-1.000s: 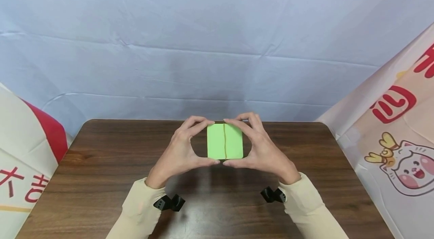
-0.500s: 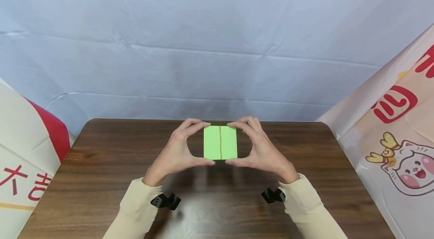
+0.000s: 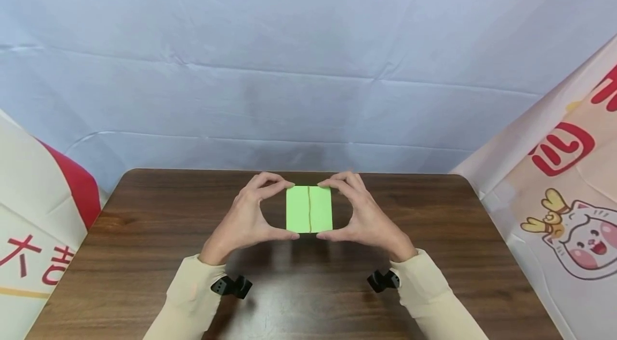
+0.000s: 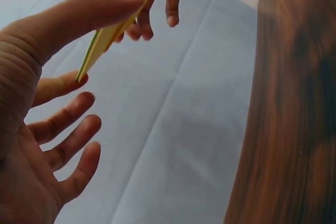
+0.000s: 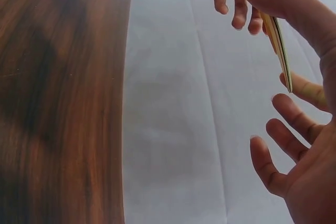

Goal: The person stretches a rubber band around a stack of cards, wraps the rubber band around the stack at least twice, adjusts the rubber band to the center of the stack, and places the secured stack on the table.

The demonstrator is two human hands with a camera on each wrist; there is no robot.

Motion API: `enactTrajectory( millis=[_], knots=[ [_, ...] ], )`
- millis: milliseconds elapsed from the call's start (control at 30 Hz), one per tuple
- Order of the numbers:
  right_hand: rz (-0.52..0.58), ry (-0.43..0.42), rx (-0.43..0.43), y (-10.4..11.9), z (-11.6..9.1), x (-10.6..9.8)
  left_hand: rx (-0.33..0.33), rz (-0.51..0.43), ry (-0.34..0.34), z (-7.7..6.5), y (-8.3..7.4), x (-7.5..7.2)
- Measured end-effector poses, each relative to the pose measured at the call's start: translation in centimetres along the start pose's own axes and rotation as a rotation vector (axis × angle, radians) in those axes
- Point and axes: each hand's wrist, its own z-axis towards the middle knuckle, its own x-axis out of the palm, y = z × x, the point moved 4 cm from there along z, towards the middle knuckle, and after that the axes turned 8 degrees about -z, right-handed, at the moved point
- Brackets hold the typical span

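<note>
A square light green notepad (image 3: 297, 211) is held up over the far part of the table, facing the head camera. Down its middle runs a thin yellow-brown rubber band (image 3: 309, 210). My left hand (image 3: 247, 219) pinches the left half between thumb below and index finger above. On the other side my right hand (image 3: 370, 220) grips the right half the same way. Edge-on in the left wrist view, the pad (image 4: 102, 40) shows a thin yellowish stack of sheets, and the remaining left fingers (image 4: 73, 142) spread free of it. In the right wrist view, the pad's edge (image 5: 278, 45) tilts between thumb and index finger.
A dark brown wooden table (image 3: 144, 233) lies beneath the hands. Behind it hangs a pale blue-grey cloth (image 3: 308, 61). Printed cloths hang at the left (image 3: 34, 211) and right (image 3: 569, 184). A small black camera sits on the left wrist (image 3: 231, 286) and another on the right wrist (image 3: 383, 280).
Both hands have moved the notepad a little left and down in the head view, where it now looks slightly smaller. The pinching grip of each hand stays on it.
</note>
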Motion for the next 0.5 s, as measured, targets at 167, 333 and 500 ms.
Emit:
enactTrajectory(
  millis=[167, 333, 500],
  knots=[
    [0.006, 0.016, 0.029, -0.2, -0.2, 0.5, -0.033, -0.006, 0.002, -0.2, 1.1, 0.0],
    [0.011, 0.021, 0.046, -1.0, -0.3, 1.3, -0.062, 0.003, 0.02, -0.5, 1.9, 0.2],
    [0.03, 0.031, 0.065, -2.3, -0.1, 2.6, -0.114, 0.067, 0.06, -0.7, 3.1, 0.9]
  ],
)
